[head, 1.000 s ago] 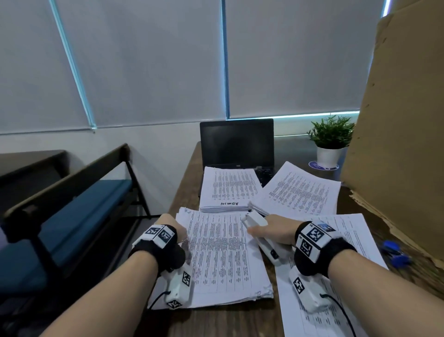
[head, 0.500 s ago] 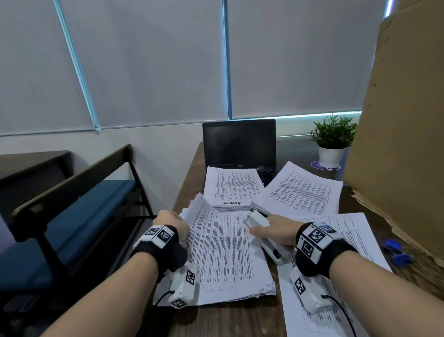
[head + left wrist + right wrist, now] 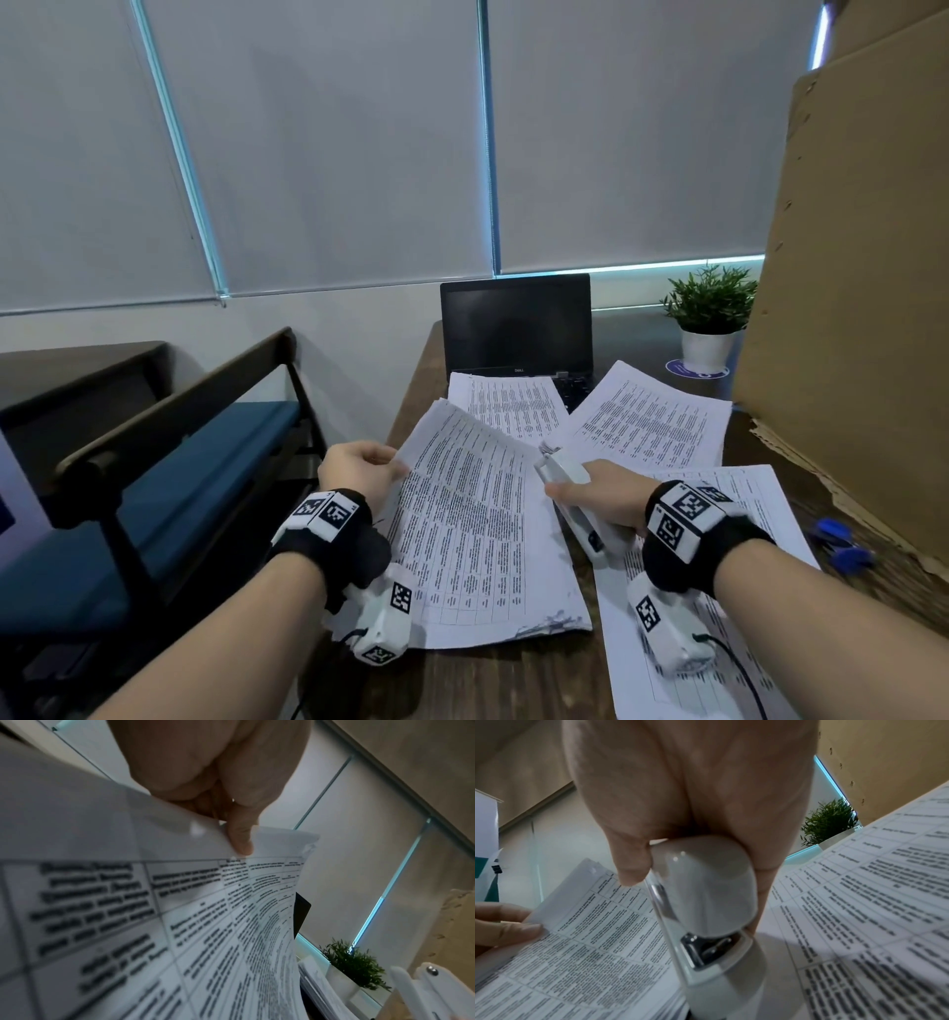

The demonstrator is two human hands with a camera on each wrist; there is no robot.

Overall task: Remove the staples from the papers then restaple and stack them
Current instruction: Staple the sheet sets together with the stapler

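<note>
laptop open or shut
Open: the laptop lid stands upright, its dark screen facing the person, with papers lying over its keyboard.

The left hand (image 3: 359, 475) now pinches the far left corner of the top sheets of the paper stack (image 3: 477, 534) and holds that corner raised well above the tabletop (image 3: 513, 678), where a second ago the pages lay nearly flat under the hand and half a second ago they had only begun to curl. The lifted sheets bow upward along their left edge, and their far corner now overlaps the pile of papers (image 3: 508, 406) in front of the laptop. The left hand sits higher and further forward than before, its thumb on the printed face of the page.
</note>
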